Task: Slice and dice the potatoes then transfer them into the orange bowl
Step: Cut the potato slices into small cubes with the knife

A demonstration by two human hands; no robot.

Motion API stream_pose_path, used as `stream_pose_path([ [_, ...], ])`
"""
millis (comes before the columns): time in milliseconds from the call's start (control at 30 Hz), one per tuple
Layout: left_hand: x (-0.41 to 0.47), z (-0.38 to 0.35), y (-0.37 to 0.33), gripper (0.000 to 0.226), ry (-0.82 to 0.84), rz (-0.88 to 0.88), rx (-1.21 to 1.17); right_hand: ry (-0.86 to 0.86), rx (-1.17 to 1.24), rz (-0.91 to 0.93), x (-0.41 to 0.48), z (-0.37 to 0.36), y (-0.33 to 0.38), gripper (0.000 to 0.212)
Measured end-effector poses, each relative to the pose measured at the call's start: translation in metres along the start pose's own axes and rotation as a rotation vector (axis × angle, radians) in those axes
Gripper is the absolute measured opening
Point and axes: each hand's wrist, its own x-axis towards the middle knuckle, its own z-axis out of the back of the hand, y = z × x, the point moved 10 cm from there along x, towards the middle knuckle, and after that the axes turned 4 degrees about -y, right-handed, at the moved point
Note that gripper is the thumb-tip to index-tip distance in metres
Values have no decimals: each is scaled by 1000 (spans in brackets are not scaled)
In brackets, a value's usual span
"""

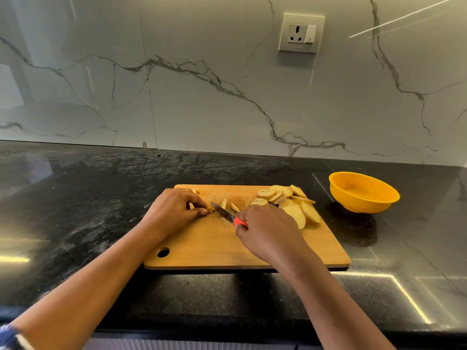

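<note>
Left hand (174, 210) on potato piece (210, 210), right hand (267, 231) round knife (223, 212)

Two arms in frame, entering from the bottom edge. Both are bare from the left hand (174, 210) and right hand (267, 231) back along the forearms. Lower left corner: edge of a sleeve (11, 337) on the left arm, dark blue with white stripes. Fingernails are short and unpainted where visible.
</note>
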Motion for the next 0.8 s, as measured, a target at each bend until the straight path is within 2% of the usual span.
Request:
stream_pose_path([
  [300,2,1,3,14,-30,26,29,26,-85,87,-2,-1,24,19],
  [433,2,0,5,14,-14,45,26,56,-78,57,-20,2,13,19],
  [633,0,2,12,12,23,96,-28,-48,-31,19,-8,9,16,27],
  [800,0,4,7,11,7,62,-25,-18,-25,25,-2,2,24,22],
])
